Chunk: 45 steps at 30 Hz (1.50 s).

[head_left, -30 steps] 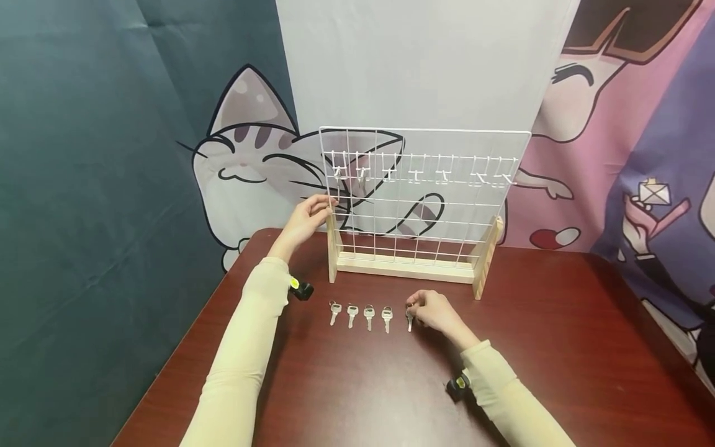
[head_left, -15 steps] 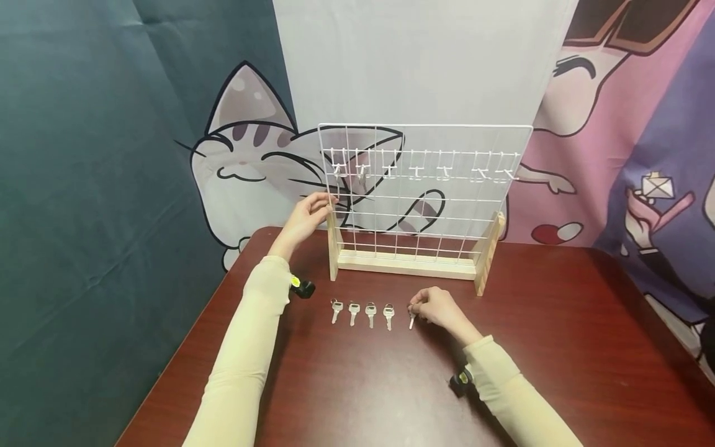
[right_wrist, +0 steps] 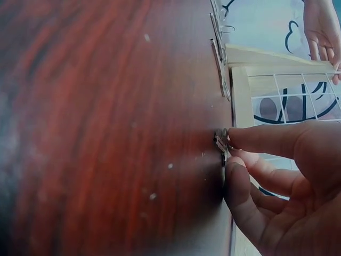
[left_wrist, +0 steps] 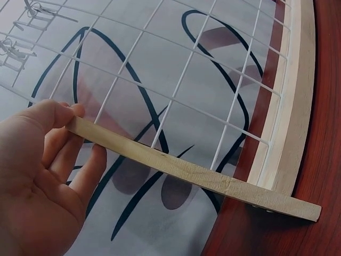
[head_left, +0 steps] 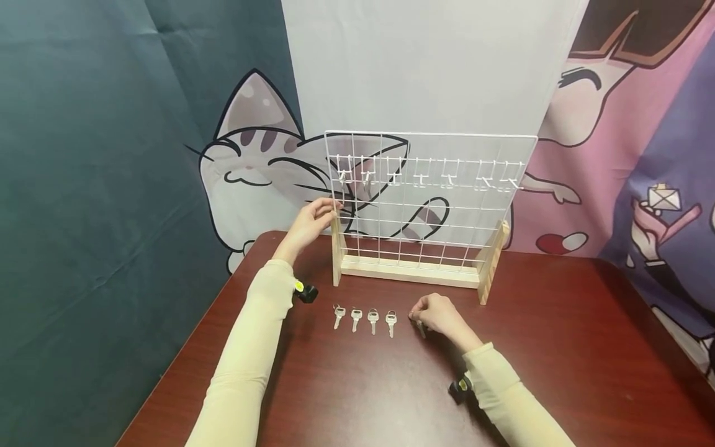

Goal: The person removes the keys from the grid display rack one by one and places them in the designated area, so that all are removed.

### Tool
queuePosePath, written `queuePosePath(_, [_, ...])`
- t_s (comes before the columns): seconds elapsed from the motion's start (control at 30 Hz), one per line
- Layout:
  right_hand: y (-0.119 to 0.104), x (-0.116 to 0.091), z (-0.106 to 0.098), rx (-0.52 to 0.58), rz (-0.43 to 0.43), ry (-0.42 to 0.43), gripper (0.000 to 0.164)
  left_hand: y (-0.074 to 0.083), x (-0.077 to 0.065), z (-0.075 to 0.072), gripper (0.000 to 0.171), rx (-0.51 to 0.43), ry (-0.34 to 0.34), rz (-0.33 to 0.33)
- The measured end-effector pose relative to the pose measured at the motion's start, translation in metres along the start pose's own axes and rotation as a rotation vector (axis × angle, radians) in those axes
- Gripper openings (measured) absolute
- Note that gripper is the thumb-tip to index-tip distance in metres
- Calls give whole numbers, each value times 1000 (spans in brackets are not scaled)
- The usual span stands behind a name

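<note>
My left hand (head_left: 310,225) holds the top end of the left wooden upright (left_wrist: 186,166) of a white wire grid rack (head_left: 430,133), thumb and fingers around it in the left wrist view. Low over the table, my right hand (head_left: 441,313) pinches a silver key (right_wrist: 220,140) near its ring; fingers partly cover it. Several more silver keys (head_left: 373,318) lie in a row to the left of that hand, each with a small ring. Keys (head_left: 367,181) also hang from the two leftmost hooks of the rack.
Further white hooks (head_left: 449,180) line the upper part of the grid toward the right. The rack's wooden base (head_left: 410,272) stands on the dark red table (head_left: 558,347) behind the keys. A printed cloth backdrop (head_left: 436,62) hangs close behind it.
My right fingers have shifted on the key, which now tilts with its blade toward the lower right. The left hand stays on the upright. The head view shifts slightly.
</note>
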State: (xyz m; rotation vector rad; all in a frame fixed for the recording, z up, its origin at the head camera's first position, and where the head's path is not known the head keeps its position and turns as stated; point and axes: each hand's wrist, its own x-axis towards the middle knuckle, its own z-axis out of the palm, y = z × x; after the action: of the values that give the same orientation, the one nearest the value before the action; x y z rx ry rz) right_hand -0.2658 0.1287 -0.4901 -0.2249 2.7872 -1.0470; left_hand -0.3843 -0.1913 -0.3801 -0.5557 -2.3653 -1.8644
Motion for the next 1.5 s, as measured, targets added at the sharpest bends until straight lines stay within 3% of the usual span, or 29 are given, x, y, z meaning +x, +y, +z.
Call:
queuePosePath(0.2, [1, 2, -2, 14, 16, 11, 15, -1, 3, 2, 31, -14, -4, 19])
queuePosePath(0.47, [3, 3, -1, 195, 76, -29, 13, -2, 1, 1, 30, -16, -2, 8])
queuePosePath(1.5, [5, 1, -2, 226, 36, -109, 6, -2, -1, 2, 31, -38, 2, 12])
